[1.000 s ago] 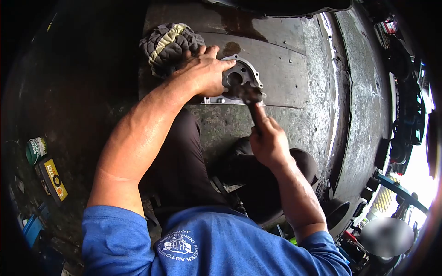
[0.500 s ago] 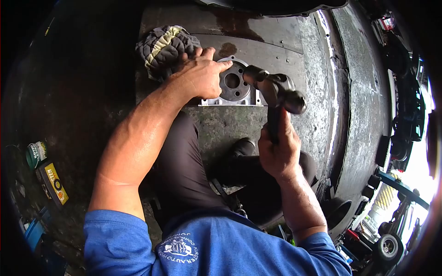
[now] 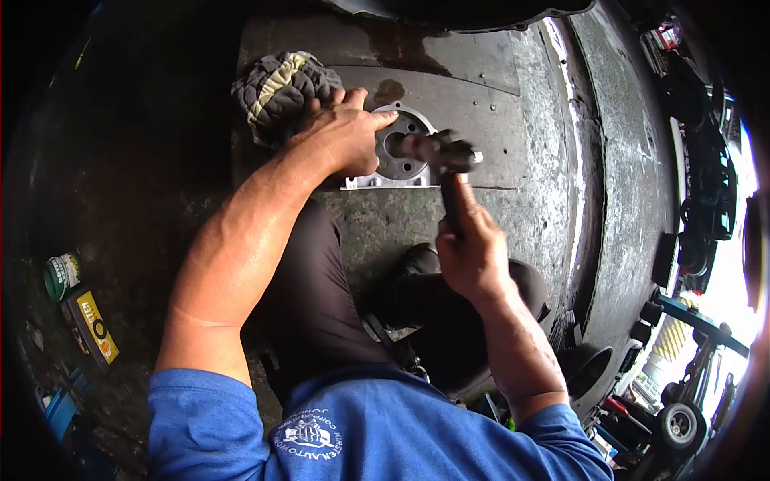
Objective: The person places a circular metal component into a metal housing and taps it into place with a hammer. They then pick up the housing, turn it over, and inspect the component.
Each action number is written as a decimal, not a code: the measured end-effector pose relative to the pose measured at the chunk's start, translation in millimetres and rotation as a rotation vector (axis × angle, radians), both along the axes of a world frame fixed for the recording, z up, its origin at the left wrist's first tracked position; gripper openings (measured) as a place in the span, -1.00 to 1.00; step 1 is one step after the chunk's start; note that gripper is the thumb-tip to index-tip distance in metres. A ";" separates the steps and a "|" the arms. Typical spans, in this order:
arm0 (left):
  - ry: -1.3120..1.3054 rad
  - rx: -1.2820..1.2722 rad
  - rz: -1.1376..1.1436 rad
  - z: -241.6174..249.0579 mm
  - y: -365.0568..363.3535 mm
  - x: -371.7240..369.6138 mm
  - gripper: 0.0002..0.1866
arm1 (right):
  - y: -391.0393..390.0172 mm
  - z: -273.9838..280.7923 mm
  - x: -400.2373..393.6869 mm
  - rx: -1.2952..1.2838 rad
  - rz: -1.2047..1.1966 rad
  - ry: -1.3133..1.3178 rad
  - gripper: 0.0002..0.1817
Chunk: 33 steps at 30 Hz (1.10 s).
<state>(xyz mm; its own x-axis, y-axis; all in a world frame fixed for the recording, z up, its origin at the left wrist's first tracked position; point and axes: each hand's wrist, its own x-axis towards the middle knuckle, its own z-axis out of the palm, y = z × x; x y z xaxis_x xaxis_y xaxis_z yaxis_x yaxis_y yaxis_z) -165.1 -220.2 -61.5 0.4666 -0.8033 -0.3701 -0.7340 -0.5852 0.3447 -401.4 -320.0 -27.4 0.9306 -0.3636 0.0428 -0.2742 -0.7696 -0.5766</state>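
Observation:
A ball-peen hammer [image 3: 459, 154], its head blurred by motion, is in the grip of my right hand [image 3: 475, 258]. Its head overlaps the right side of a round metal plate [image 3: 395, 166] with a large centre hole and smaller holes around it. The plate sits in a silvery flat-bottomed metal housing [image 3: 423, 183] on a board. My left hand [image 3: 346, 135] lies over the left side of the housing, fingers spread and the index finger reaching to the upper rim. Beyond its fingertips sits a bunched dark grey and cream cloth [image 3: 282, 90]. The left thumb is hidden.
Under the housing lies a dark flat board [image 3: 457, 96] with wet stains. A dark curved panel [image 3: 457, 18] juts in at the top. At left are a green-and-white can [image 3: 62, 275] and a yellow-black box [image 3: 95, 325]. A wheel [image 3: 679, 426] and other gear stand at right.
My right hand has swung the hammer left and its head is now over the plate's right side. My left hand stays on the housing; the whole view has shifted slightly.

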 end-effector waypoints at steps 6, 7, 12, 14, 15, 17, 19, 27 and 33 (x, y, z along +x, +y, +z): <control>0.031 -0.007 -0.001 -1.7 -0.5 1.0 -0.18 | 1.3 -20.7 -9.2 -0.093 0.068 0.013 -0.20; 0.012 -0.024 0.002 -2.2 -0.1 -0.5 -0.18 | 2.7 -23.7 -4.2 -0.074 0.057 0.150 -0.20; 0.012 -0.010 0.005 -2.7 0.8 1.5 -0.18 | -1.0 -7.8 -10.4 -0.073 0.068 -0.251 -0.25; 0.035 0.024 0.003 -2.9 -1.1 1.1 -0.17 | -1.3 -20.7 -14.5 -0.073 0.055 -0.079 -0.28; 0.041 0.022 0.011 -1.1 -2.0 0.5 -0.17 | 0.2 -23.1 -10.7 -0.050 0.038 0.058 -0.28; 0.019 0.024 0.009 2.3 -0.8 0.6 -0.16 | -0.5 -16.3 -5.9 0.001 0.017 0.123 -0.25; -0.003 -0.005 0.005 -2.4 4.2 -2.5 -0.14 | -8.4 -4.4 -4.8 0.031 0.012 -0.019 -0.19; -0.052 -0.050 0.022 -10.3 4.4 -9.5 -0.09 | -20.6 6.3 -10.0 -0.019 0.064 -0.257 -0.13; -0.051 -0.070 0.041 -11.4 4.0 -11.0 -0.09 | -24.8 -14.3 -6.0 0.017 -0.016 -0.061 -0.18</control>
<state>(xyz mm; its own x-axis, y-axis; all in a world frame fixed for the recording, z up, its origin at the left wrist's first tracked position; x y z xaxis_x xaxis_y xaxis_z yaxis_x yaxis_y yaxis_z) -176.1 -216.2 -72.9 0.5161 -0.8064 -0.2888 -0.7279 -0.5907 0.3483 -407.3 -344.9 -41.7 0.9203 -0.3800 0.0926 -0.2509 -0.7551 -0.6057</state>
